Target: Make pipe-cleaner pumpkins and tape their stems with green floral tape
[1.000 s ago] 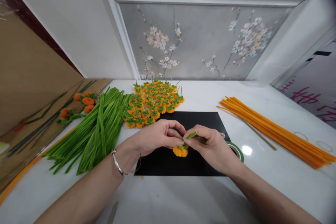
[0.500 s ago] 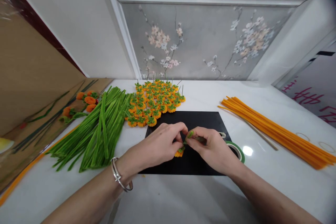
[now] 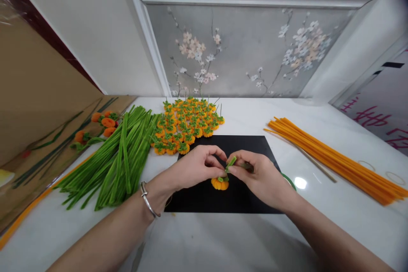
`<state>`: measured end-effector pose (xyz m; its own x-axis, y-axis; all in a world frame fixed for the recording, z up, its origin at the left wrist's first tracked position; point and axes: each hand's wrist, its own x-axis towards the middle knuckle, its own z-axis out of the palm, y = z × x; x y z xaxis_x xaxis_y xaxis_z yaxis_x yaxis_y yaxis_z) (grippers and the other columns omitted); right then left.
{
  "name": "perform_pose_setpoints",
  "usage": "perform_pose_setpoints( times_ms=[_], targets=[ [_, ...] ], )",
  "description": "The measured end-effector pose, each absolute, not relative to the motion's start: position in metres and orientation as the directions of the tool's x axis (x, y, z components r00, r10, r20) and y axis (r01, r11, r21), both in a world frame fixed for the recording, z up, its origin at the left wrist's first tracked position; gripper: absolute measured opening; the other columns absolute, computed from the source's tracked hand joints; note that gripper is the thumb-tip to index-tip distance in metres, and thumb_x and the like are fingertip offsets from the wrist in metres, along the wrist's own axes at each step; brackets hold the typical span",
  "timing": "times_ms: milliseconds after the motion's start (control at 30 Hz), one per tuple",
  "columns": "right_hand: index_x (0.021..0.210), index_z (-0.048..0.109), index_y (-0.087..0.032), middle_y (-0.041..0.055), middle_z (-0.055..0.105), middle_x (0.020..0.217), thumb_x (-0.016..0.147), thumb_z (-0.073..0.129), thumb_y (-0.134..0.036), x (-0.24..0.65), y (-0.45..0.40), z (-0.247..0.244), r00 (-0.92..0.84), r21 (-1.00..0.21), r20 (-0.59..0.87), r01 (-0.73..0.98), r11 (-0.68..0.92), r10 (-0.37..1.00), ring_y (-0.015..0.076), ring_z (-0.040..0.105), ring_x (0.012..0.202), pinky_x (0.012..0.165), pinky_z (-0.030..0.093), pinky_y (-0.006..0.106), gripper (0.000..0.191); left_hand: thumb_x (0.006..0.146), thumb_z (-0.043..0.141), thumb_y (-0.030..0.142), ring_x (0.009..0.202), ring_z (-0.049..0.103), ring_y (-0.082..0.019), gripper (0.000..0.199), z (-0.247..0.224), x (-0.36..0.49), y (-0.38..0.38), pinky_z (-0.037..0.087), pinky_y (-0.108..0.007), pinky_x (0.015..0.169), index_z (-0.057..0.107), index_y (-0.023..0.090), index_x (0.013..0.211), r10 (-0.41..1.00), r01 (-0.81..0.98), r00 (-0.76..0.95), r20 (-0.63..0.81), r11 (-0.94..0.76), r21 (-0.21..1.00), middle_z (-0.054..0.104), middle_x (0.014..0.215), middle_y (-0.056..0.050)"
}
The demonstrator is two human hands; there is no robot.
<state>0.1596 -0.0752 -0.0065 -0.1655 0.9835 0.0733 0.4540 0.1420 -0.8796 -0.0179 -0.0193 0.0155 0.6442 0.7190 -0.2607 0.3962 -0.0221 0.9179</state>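
Observation:
Over the black mat (image 3: pixel 204 202), my left hand (image 3: pixel 196 168) pinches the green top of a small orange pipe-cleaner pumpkin (image 3: pixel 219 184). My right hand (image 3: pixel 261 176) is closed on a short green pipe cleaner (image 3: pixel 231 162) whose end sticks up between the two hands. Both sets of fingertips nearly meet at the pumpkin's top, hiding the joint there. Something dark shows inside my right hand, too covered to name. A green-edged roll of tape (image 3: pixel 289 181) lies partly behind my right wrist.
Several finished orange pumpkins with green tops (image 3: pixel 188 123) stand behind the mat. Green pipe cleaners (image 3: pixel 117 161) are heaped at left, orange pipe cleaners (image 3: pixel 325 157) at right. Orange flower-like pieces (image 3: pixel 108 122) lie on cardboard at far left. A framed panel (image 3: pixel 239 51) stands behind.
My left hand has shifted slightly, so more of the orange pumpkin shows below the fingers. The green pipe cleaner's end stands out more. My right hand now covers more of the tape roll.

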Motion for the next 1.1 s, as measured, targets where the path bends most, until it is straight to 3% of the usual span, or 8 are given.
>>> perform_pose_setpoints(
  times_ms=[367,533,667,733,833,933,1000,1100],
  targets=[
    [0.077,0.066,-0.022,-0.0001,0.063,0.074,0.085,0.054,-0.022,0.163,-0.075,-0.003,-0.236,-0.786,0.121,0.570,0.238,0.964,0.0142,0.054,0.065,0.059,0.038,0.027,0.015,0.069,0.065,0.015,0.066,0.061,-0.014,0.018,0.011,-0.016,-0.021,0.047,-0.025,0.063,0.059,0.014,0.086,0.743,0.362,0.638,-0.203,-0.056,0.930,0.067,0.072,-0.002],
    [0.070,0.063,-0.021,-0.0003,0.059,0.071,0.085,0.053,-0.019,0.158,-0.076,-0.002,-0.208,-0.740,0.156,0.623,0.254,0.965,0.0131,0.052,0.062,0.058,0.037,0.027,0.018,0.072,0.061,0.015,0.066,0.061,-0.015,0.010,0.006,-0.012,-0.025,0.046,-0.025,0.061,0.062,0.016,0.082,0.793,0.453,0.603,-0.085,-0.253,0.855,0.066,0.071,-0.002],
    [0.061,0.056,-0.019,-0.0007,0.051,0.066,0.086,0.050,-0.017,0.160,-0.076,-0.003,-0.163,-0.735,0.222,0.620,0.274,0.961,0.0121,0.048,0.057,0.054,0.035,0.027,0.026,0.078,0.059,0.018,0.073,0.061,-0.016,0.008,0.012,-0.010,-0.029,0.046,-0.027,0.068,0.065,0.018,0.082,0.797,0.471,0.604,0.012,-0.369,0.801,0.068,0.078,-0.002],
    [0.065,0.060,-0.020,-0.0005,0.051,0.068,0.087,0.051,-0.019,0.163,-0.076,-0.002,-0.162,-0.778,0.218,0.566,0.272,0.962,0.0119,0.048,0.059,0.054,0.036,0.026,0.023,0.080,0.061,0.024,0.081,0.062,-0.017,0.013,0.015,-0.012,-0.026,0.047,-0.027,0.074,0.067,0.017,0.088,0.769,0.397,0.637,-0.048,-0.275,0.876,0.069,0.087,-0.004],
    [0.076,0.067,-0.021,-0.0004,0.053,0.072,0.087,0.053,-0.023,0.169,-0.076,0.000,-0.185,-0.836,0.204,0.479,0.269,0.961,0.0119,0.049,0.061,0.056,0.038,0.025,0.017,0.087,0.054,0.038,0.092,0.062,-0.019,0.027,0.014,-0.018,-0.020,0.050,-0.028,0.076,0.065,0.016,0.099,0.710,0.232,0.665,-0.232,0.099,0.968,0.066,0.098,-0.008],
    [0.078,0.067,-0.021,-0.0001,0.056,0.072,0.089,0.053,-0.025,0.172,-0.076,0.001,-0.230,-0.878,0.225,0.373,0.299,0.947,0.0123,0.053,0.066,0.062,0.041,0.025,0.018,0.089,0.050,0.047,0.083,0.067,-0.021,0.037,0.008,-0.023,-0.016,0.055,-0.033,0.069,0.063,0.014,0.099,0.500,0.101,0.786,-0.363,0.475,0.874,0.065,0.097,-0.011],
    [0.080,0.066,-0.021,0.0000,0.057,0.073,0.090,0.052,-0.025,0.172,-0.077,0.001,-0.245,-0.896,0.235,0.320,0.307,0.941,0.0123,0.056,0.067,0.065,0.043,0.025,0.018,0.087,0.052,0.047,0.075,0.068,-0.021,0.038,0.005,-0.024,-0.016,0.057,-0.031,0.063,0.063,0.012,0.096,0.372,0.095,0.855,-0.360,0.571,0.816,0.065,0.097,-0.013],
    [0.081,0.066,-0.021,0.0001,0.058,0.075,0.090,0.052,-0.025,0.171,-0.078,0.002,-0.217,-0.884,0.238,0.355,0.303,0.947,0.0123,0.056,0.067,0.063,0.042,0.025,0.017,0.084,0.061,0.036,0.071,0.067,-0.014,0.026,0.006,-0.023,-0.018,0.056,-0.023,0.060,0.063,0.012,0.095,0.394,0.088,0.849,-0.352,0.551,0.830,0.064,0.092,-0.009]
  ],
)
